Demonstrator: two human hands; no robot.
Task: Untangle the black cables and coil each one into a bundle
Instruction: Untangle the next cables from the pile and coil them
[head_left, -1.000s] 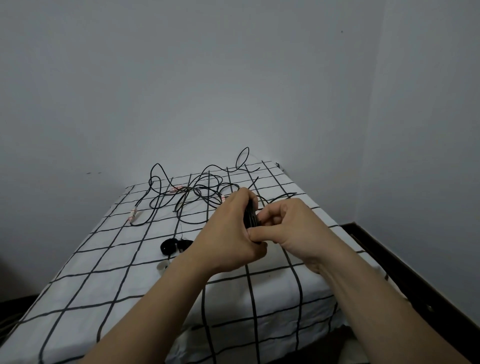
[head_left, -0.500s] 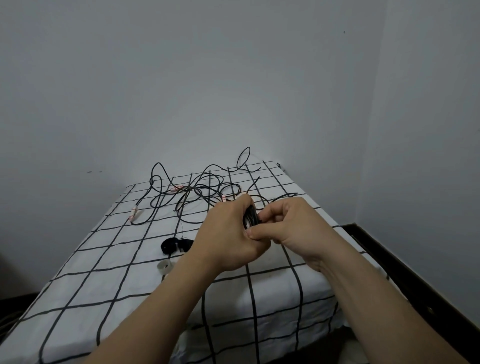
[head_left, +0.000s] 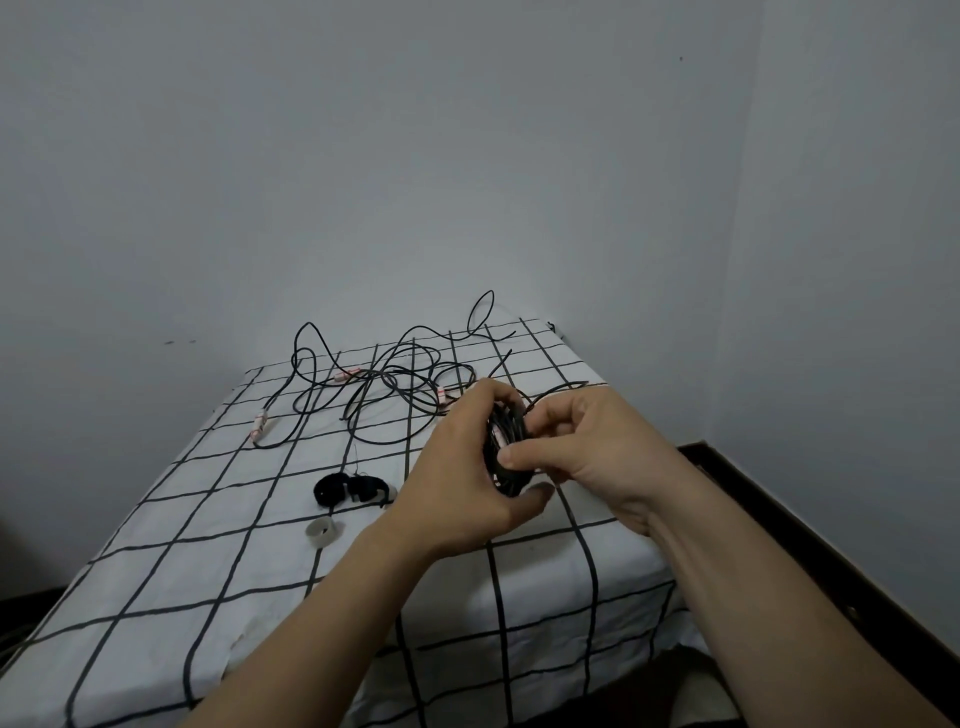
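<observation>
Left hand (head_left: 457, 483) and right hand (head_left: 597, 457) clutch the cable coil (head_left: 510, 423) between them; loose cables (head_left: 395, 384) sprawl beyond, on the checked desk (head_left: 208, 545).

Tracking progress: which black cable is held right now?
The coiled bundle gripped by the left hand and right hand; the tangled cables lie loose on the checked sheet.

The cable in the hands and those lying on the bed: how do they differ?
The held cable is wound into a tight coil; the loose cables sprawl in tangled loops. The left hand and right hand grip the held cable above the bed; the loose cables lie on it untouched. Both are thin, black.
</observation>
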